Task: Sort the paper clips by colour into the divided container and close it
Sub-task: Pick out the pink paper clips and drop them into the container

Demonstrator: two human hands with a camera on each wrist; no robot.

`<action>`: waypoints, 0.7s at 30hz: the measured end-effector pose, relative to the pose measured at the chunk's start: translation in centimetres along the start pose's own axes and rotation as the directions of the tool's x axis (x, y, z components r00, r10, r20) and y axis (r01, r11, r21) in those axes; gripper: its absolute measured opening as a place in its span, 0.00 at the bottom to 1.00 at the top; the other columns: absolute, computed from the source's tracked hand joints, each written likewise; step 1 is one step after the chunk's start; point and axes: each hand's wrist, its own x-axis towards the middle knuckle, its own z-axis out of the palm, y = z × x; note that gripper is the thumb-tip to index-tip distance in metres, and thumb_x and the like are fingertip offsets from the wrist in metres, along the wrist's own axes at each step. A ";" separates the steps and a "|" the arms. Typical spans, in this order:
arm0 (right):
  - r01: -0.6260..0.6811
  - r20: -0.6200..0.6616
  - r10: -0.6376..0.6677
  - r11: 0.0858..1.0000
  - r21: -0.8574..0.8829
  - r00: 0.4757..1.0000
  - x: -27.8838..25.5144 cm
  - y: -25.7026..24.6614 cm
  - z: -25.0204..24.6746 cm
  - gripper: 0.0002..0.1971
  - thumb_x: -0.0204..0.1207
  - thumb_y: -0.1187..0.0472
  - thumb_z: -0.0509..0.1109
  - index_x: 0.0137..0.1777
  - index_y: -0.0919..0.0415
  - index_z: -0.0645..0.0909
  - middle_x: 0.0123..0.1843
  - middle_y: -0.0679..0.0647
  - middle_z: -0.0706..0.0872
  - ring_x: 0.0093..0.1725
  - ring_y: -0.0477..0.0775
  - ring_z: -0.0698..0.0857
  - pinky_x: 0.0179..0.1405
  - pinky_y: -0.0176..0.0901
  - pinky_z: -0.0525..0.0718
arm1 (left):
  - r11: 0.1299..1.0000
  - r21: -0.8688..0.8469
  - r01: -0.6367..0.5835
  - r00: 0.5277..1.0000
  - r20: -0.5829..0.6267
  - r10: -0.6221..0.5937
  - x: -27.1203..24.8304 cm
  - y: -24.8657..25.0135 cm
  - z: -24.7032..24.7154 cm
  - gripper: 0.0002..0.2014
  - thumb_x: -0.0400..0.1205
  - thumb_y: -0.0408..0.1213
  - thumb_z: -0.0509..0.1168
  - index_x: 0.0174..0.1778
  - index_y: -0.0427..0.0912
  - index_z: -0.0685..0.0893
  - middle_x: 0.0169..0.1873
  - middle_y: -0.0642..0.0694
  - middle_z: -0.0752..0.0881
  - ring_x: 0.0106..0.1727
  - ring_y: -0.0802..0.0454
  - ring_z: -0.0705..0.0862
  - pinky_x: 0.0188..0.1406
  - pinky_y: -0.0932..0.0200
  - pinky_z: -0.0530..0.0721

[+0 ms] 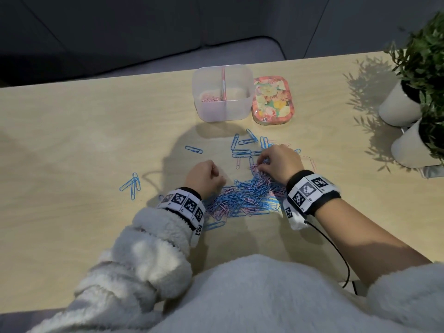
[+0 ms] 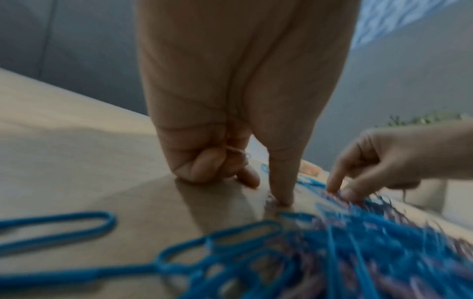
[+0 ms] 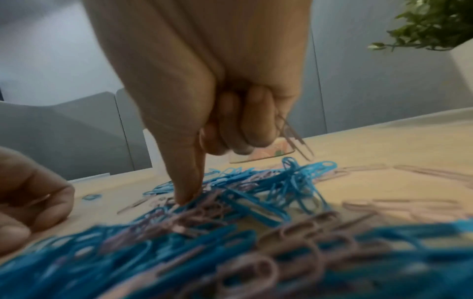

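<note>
A mixed pile of blue and pink paper clips (image 1: 247,195) lies on the wooden table between my hands. My left hand (image 1: 206,175) rests at the pile's left edge with its fingers curled; thin pink wire shows inside them (image 2: 238,151), and one straight digit presses the table (image 2: 281,198). My right hand (image 1: 276,162) is on the pile's far right; its curled fingers hold pink clips (image 3: 294,139) that stick out, and one digit pokes into the pile (image 3: 184,196). The clear divided container (image 1: 222,109) stands open behind, with pink clips (image 1: 211,98) in its left compartment. Its floral lid (image 1: 272,99) lies to its right.
Loose blue clips (image 1: 132,185) lie scattered to the left and toward the container (image 1: 242,145). Two white plant pots (image 1: 398,104) stand at the table's right edge. The table's far edge runs just behind the container.
</note>
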 end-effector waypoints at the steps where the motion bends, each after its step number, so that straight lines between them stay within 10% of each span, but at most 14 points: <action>1: 0.007 0.006 -0.006 1.000 -0.028 1.000 -0.1 0.1 0.2 0.05 0.73 0.56 0.72 0.46 0.53 0.87 0.47 0.55 0.89 0.51 0.60 0.85 0.42 0.42 0.73 | 0.999 0.046 -0.016 0.999 -0.033 0.018 -0.1 0.1 0.1 0.08 0.76 0.39 0.69 0.41 0.40 0.76 0.41 0.44 0.81 0.44 0.45 0.79 0.41 0.57 0.72; 5: 0.025 0.061 -0.022 0.998 -0.050 0.998 -0.2 0.6 0.8 0.03 0.75 0.59 0.67 0.43 0.56 0.81 0.46 0.55 0.87 0.49 0.60 0.84 0.43 0.45 0.75 | 0.983 0.167 -0.072 0.996 -0.033 0.078 0.0 0.6 0.4 0.06 0.79 0.37 0.65 0.40 0.39 0.77 0.47 0.38 0.84 0.49 0.40 0.81 0.44 0.53 0.74; 9: -0.045 0.129 0.006 0.951 0.305 0.992 0.2 1.8 0.5 0.07 0.75 0.62 0.68 0.37 0.63 0.81 0.36 0.60 0.83 0.35 0.52 0.80 0.36 0.39 0.74 | 0.996 0.062 -0.064 0.997 0.057 0.060 0.1 1.3 -0.1 0.06 0.82 0.36 0.59 0.41 0.40 0.75 0.40 0.44 0.80 0.43 0.45 0.78 0.42 0.56 0.73; 12: -0.199 0.176 0.103 0.682 0.704 0.979 0.0 2.4 -0.4 0.11 0.78 0.67 0.64 0.33 0.65 0.74 0.26 0.60 0.72 0.14 0.44 0.66 0.15 0.30 0.63 | 0.994 -0.103 0.043 0.987 0.159 -0.026 1.1 2.2 -0.6 0.10 0.85 0.39 0.56 0.41 0.38 0.77 0.34 0.45 0.77 0.36 0.49 0.75 0.34 0.57 0.72; 17: -0.329 0.293 0.180 0.221 0.918 0.939 -0.5 2.9 -1.7 0.10 0.79 0.74 0.61 0.36 0.64 0.75 0.21 0.51 0.82 0.12 0.40 0.67 0.09 0.26 0.60 | 0.861 -0.429 0.274 0.951 0.252 -0.177 3.1 3.8 -1.1 0.16 0.82 0.36 0.49 0.30 0.40 0.73 0.26 0.43 0.69 0.24 0.49 0.65 0.25 0.63 0.63; 21: -0.313 0.294 0.179 0.091 0.945 0.939 -0.6 3.2 -1.7 0.14 0.76 0.78 0.56 0.50 0.63 0.80 0.32 0.57 0.77 0.15 0.42 0.69 0.10 0.26 0.61 | 0.977 -0.200 0.078 0.993 0.107 -0.057 3.2 4.9 -0.5 0.20 0.86 0.43 0.50 0.29 0.36 0.70 0.27 0.40 0.72 0.30 0.46 0.70 0.32 0.56 0.67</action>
